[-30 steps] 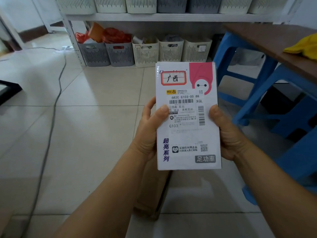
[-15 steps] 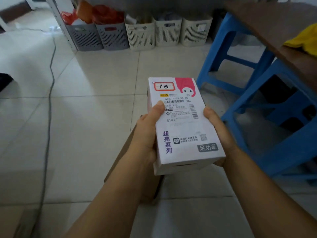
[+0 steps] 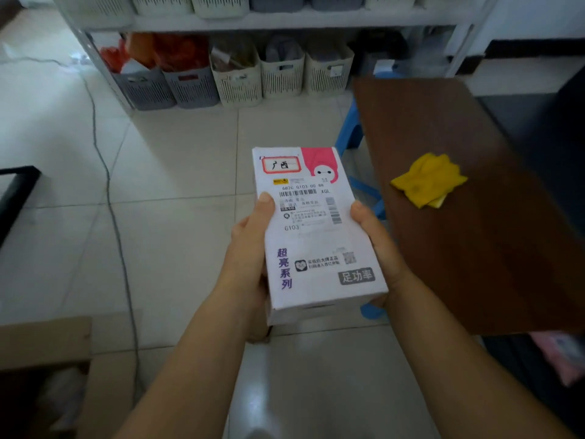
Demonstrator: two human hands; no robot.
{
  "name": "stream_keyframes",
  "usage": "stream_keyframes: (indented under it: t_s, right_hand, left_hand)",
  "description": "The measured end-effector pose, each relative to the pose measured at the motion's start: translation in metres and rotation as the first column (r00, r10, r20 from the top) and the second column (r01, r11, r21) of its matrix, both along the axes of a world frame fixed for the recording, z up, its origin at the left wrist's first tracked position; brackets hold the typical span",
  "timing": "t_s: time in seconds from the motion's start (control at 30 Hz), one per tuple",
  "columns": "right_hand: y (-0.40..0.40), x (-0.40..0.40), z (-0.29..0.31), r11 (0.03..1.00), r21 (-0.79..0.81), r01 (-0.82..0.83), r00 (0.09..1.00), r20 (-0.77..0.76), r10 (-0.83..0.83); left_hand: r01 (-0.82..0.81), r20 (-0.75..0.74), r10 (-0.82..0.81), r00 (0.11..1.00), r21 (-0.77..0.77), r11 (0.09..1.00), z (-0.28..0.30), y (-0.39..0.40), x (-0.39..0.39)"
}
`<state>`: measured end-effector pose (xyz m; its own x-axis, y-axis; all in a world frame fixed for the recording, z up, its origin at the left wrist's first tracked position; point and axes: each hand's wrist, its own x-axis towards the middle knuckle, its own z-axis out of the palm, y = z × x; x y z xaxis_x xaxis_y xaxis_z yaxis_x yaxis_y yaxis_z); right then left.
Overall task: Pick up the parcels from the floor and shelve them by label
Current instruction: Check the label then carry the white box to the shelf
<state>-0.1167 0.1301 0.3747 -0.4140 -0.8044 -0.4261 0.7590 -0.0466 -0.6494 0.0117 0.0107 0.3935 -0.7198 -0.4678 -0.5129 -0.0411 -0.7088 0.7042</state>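
A white and pink parcel box (image 3: 316,236) with a shipping label and a red-framed handwritten tag is held flat in front of me, face up. My left hand (image 3: 250,261) grips its left edge with the thumb on top. Along the right edge sits my right hand (image 3: 380,248), also thumb on top. Ahead stands a white shelf (image 3: 285,20) with a row of slotted baskets (image 3: 281,74) on the floor level and more baskets above.
A brown table (image 3: 459,248) with a yellow cloth (image 3: 427,180) is on the right, over blue stools (image 3: 349,131). A grey cable (image 3: 107,185) runs across the tiled floor at left. A cardboard box (image 3: 44,343) sits lower left, a dark frame (image 3: 15,191) at far left.
The view has risen, so I now look down on the table top and the shelf baskets. The parcel stays in both hands, held lower and flatter than one second ago.
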Motion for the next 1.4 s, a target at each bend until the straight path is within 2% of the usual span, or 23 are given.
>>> stream_keyframes:
  t_s: [0.23, 0.37, 0.47, 0.6, 0.7, 1.0, 1.4]
  right_hand:
    - [0.037, -0.005, 0.158, 0.996, 0.038, 0.084, 0.996, -0.017, -0.083]
    - [0.066, -0.009, 0.228, 0.988, 0.030, 0.153, 0.987, -0.047, -0.152]
    - [0.088, -0.006, 0.266, 0.971, 0.070, 0.229, 0.971, -0.079, -0.224]
    - [0.124, 0.004, 0.303, 0.928, 0.098, 0.359, 0.929, -0.137, -0.345]
    - [0.154, 0.017, 0.328, 0.905, 0.058, 0.422, 0.900, -0.144, -0.411]
    - [0.235, 0.051, 0.400, 0.753, -0.029, 0.658, 0.739, -0.168, -0.652]
    - [0.320, 0.096, 0.458, 0.596, -0.146, 0.790, 0.564, -0.209, -0.799]
  left_hand:
    - [0.093, -0.091, -0.098, 0.991, -0.060, 0.994, 0.150, 0.038, -0.017]
    - [0.127, -0.108, -0.139, 0.984, -0.113, 0.985, 0.211, 0.055, -0.031]
    - [0.213, -0.154, -0.235, 0.960, -0.148, 0.966, 0.243, 0.067, -0.035]
    - [0.393, -0.234, -0.427, 0.873, -0.180, 0.902, 0.275, 0.089, -0.031]
    - [0.469, -0.295, -0.521, 0.801, -0.231, 0.852, 0.297, 0.109, -0.030]
    - [0.540, -0.311, -0.606, 0.733, -0.277, 0.795, 0.374, 0.181, -0.043]
    - [0.681, -0.407, -0.716, 0.568, -0.256, 0.686, 0.427, 0.261, -0.040]
